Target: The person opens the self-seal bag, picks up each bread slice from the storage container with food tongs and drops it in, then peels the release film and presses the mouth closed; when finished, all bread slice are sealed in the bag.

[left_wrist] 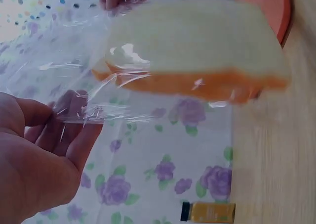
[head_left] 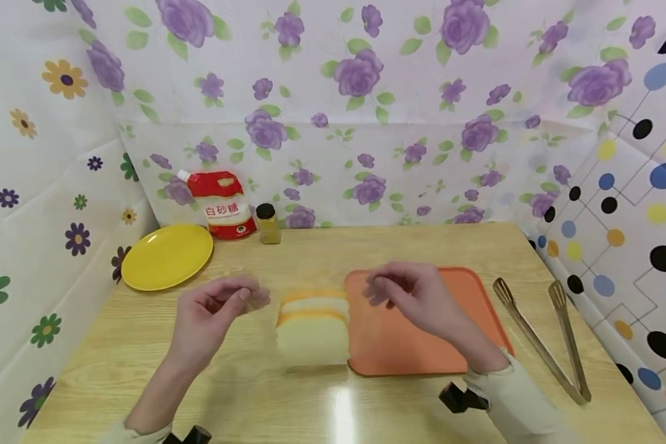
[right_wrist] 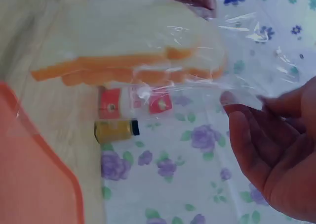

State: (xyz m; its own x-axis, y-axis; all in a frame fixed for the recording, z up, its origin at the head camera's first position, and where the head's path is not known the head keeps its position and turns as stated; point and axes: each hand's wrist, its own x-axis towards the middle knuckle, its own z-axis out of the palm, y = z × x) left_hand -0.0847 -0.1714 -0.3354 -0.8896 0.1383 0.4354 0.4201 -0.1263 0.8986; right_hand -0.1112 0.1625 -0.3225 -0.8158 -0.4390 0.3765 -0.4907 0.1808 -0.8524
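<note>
Slices of white bread (head_left: 312,336) with orange-brown crust sit inside a clear plastic bag (left_wrist: 91,112), upright in front of me at the middle of the table. My left hand (head_left: 204,314) pinches the bag's film between thumb and fingers, left of the bread. On the other side my right hand (head_left: 422,299) pinches the opposite part of the film, above the orange board. Between the two hands the film is spread wide, as both wrist views show. In the right wrist view, wrinkled film (right_wrist: 252,80) runs from the bread to the right fingertips.
An orange board (head_left: 422,345) lies right of the bread, with metal tongs (head_left: 538,345) beyond it. At the back left are a yellow plate (head_left: 166,258), a red-and-white sugar pouch (head_left: 222,206) and a small black-capped jar (head_left: 268,225). Patterned cloth walls (head_left: 311,154) enclose the table.
</note>
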